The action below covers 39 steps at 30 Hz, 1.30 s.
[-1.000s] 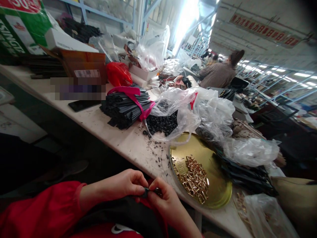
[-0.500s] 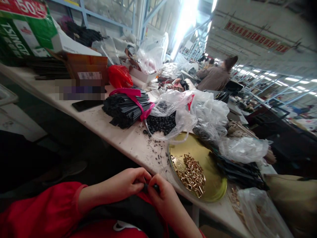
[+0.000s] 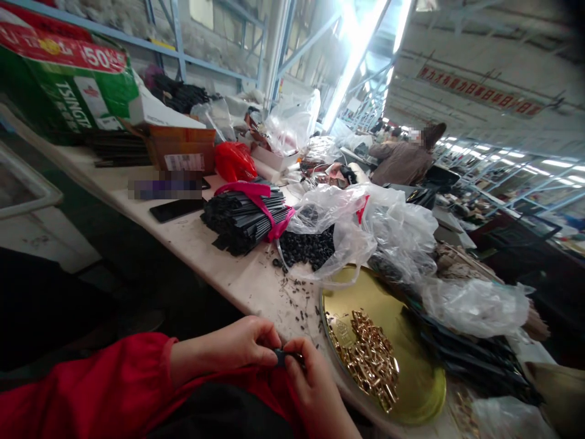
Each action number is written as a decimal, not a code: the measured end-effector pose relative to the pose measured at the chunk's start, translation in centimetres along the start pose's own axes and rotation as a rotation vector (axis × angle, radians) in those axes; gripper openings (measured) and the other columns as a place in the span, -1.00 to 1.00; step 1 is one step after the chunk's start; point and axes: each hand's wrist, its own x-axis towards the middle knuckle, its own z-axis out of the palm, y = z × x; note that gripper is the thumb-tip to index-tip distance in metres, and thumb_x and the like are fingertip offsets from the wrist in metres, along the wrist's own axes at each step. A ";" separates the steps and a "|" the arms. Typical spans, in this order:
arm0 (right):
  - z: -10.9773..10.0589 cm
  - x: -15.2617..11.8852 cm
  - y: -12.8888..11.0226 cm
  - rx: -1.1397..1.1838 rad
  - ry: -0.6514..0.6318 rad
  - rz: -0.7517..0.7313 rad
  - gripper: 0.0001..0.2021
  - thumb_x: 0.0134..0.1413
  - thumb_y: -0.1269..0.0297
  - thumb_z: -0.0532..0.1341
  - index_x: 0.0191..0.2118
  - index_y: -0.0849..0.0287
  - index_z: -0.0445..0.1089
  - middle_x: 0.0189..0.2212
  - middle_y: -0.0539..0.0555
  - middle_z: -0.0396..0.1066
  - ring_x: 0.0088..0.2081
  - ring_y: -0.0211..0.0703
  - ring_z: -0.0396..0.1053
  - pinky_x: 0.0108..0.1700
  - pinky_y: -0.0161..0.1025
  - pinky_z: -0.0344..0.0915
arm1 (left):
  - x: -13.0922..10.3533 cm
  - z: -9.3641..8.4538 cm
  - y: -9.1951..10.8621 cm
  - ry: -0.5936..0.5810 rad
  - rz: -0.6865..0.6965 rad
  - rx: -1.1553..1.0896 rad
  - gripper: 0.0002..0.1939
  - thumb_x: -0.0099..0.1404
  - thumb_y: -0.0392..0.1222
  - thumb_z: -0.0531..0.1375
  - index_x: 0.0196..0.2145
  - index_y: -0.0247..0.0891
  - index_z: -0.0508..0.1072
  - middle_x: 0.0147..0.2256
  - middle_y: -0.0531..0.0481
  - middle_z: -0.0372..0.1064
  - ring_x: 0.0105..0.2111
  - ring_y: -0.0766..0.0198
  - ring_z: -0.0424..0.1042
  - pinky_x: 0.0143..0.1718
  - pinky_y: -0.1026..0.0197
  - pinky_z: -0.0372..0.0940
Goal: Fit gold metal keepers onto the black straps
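Close to the table's front edge, above my lap, both hands meet at a small black strip-like piece [image 3: 280, 357]. My left hand [image 3: 235, 342] is closed, with thumb and forefinger pinching one end of it. The other end sits in the closed fingers of my right hand [image 3: 311, 373], which hide part of it. To the right of my hands, gold metal buckle-like pieces [image 3: 371, 358] lie heaped on a round gold tray [image 3: 418, 366]. Beyond my hands, a plastic bag [image 3: 343, 249] lies open, with small black pieces [image 3: 307, 250] spilling from it.
A bundle of black strips [image 3: 244, 219], tied with a pink band, lies on the table beside a dark phone [image 3: 176, 210]. Behind are a cardboard box [image 3: 183, 149], a red bag [image 3: 234, 161] and a green carton [image 3: 86, 91]. Another person [image 3: 402, 158] is farther back.
The view has shifted, so the table things sit lower and farther right. My hands still pinch the black piece, which shows more plainly between the fingertips.
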 end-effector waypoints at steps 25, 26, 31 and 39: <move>-0.2 9.6 2.2 -0.709 0.337 -0.283 -0.76 0.08 0.29 0.08 -0.13 0.18 0.34 -0.14 0.21 0.38 -0.09 0.08 0.28 -0.05 0.02 0.16 | 3.9 -15.9 3.9 1.053 0.184 1.369 -0.85 0.23 -0.31 0.06 -0.25 -0.31 0.37 -0.30 -0.12 0.35 -0.29 0.12 0.33 -0.28 0.15 0.16; 0.0 9.3 1.7 -0.667 0.338 -0.287 -0.76 0.08 0.26 0.08 -0.14 0.17 0.34 -0.14 0.20 0.37 -0.07 0.08 0.27 -0.03 0.03 0.13 | 3.6 -15.7 3.8 1.040 0.199 1.368 -0.87 0.23 -0.32 0.05 -0.28 -0.31 0.37 -0.34 -0.10 0.34 -0.30 0.14 0.33 -0.28 0.16 0.16; 1.6 8.2 -0.8 -0.028 0.090 -0.031 -0.60 0.13 0.00 -0.03 -0.18 0.19 0.35 -0.30 0.16 0.42 -0.29 -0.06 0.36 -0.26 -0.14 0.27 | 2.2 -7.9 1.3 0.869 0.527 1.348 -0.91 0.21 -0.31 0.06 -0.42 -0.27 0.33 -0.43 -0.02 0.32 -0.40 0.20 0.30 -0.34 0.19 0.13; 2.6 6.2 -1.0 0.622 0.056 0.221 -0.68 -0.15 0.04 0.27 -0.36 0.21 0.37 -0.60 -0.06 0.34 -0.57 -0.34 0.24 -0.50 -0.40 0.15 | 1.5 -1.6 -1.9 0.523 0.557 0.534 -0.86 0.27 -0.23 0.02 -0.29 -0.26 0.36 -0.31 -0.04 0.37 -0.31 0.25 0.34 -0.28 0.23 0.20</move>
